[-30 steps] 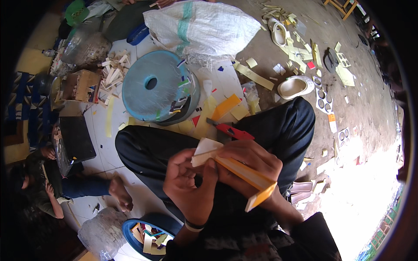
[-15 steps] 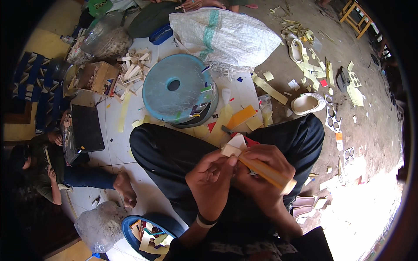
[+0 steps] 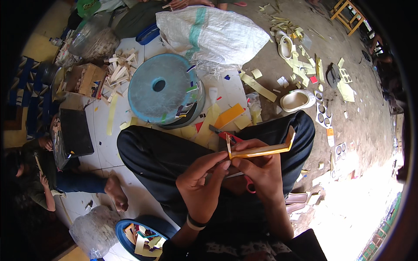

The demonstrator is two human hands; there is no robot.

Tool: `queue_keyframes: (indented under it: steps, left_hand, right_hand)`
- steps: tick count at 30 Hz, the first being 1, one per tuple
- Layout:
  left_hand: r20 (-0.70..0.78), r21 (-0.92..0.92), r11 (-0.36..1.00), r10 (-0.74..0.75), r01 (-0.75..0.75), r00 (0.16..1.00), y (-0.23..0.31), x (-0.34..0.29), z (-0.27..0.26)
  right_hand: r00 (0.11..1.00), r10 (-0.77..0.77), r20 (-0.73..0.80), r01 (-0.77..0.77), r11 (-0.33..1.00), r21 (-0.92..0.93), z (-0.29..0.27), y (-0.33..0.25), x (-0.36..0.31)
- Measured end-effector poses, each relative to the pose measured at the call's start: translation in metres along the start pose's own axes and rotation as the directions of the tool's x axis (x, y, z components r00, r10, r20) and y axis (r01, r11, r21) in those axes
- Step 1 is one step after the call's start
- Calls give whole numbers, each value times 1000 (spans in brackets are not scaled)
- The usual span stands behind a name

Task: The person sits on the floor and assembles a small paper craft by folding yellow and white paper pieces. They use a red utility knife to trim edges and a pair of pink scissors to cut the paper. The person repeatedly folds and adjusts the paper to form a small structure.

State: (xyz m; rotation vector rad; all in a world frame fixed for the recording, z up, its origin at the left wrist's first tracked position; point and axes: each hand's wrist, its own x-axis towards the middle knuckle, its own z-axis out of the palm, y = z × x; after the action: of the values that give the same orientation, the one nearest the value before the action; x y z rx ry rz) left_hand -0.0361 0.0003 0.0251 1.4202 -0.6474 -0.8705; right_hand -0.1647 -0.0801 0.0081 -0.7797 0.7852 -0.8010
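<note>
Above my lap, both hands hold a long yellow-edged wooden strip piece [image 3: 265, 150] with a short upright part at each end. My left hand [image 3: 201, 179] pinches its left end, where the thin pale upright [image 3: 228, 145] stands. My right hand [image 3: 260, 173] grips the strip from below, thumb near the left corner and fingers behind it. A red ring handle [image 3: 250, 185], like that of scissors, shows beside my right palm; the rest is hidden. Just beyond my fingers lies a red tool with a dark tip [image 3: 215, 129], partly covered.
A round blue-topped drum [image 3: 141, 102] stands before my knees, with a white woven sack [image 3: 213, 35] behind it. Wood pieces [image 3: 119, 71] lie at left. A blue tub [image 3: 122, 230] of scraps sits near my left side. Another person's foot [image 3: 115, 191] rests at left. Cream clogs [image 3: 296, 101] lie at right.
The strip piece has been turned, so its side and both uprights now show. My right hand has shifted lower around it. The red ring handle has come into sight, and the whole view has moved slightly.
</note>
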Motion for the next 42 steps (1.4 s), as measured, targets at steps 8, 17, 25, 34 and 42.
queue_keyframes:
  steps: [8, 17, 25, 34, 42]
  left_hand:
    - [11, 61, 989, 136, -137, 991, 0, 1, 4]
    - [17, 117, 978, 174, -174, 985, -1, 1, 5]
    - [-33, 130, 978, 169, -164, 985, -8, -1, 10]
    - [-127, -117, 992, 28, -43, 992, -17, 0, 8]
    - [-213, -145, 976, 130, -163, 968, -26, -1, 6]
  right_hand:
    - [1000, -5, -2, 5, 998, 64, 2, 2, -5]
    - [995, -92, 24, 86, 979, 186, -6, 10, 1]
    - [925, -373, -67, 323, 869, -375, 2, 12, 0]
    - [690, -707, 155, 571, 400, -717, 15, 6, -3]
    - [681, -702, 206, 595, 367, -715, 23, 3, -12]
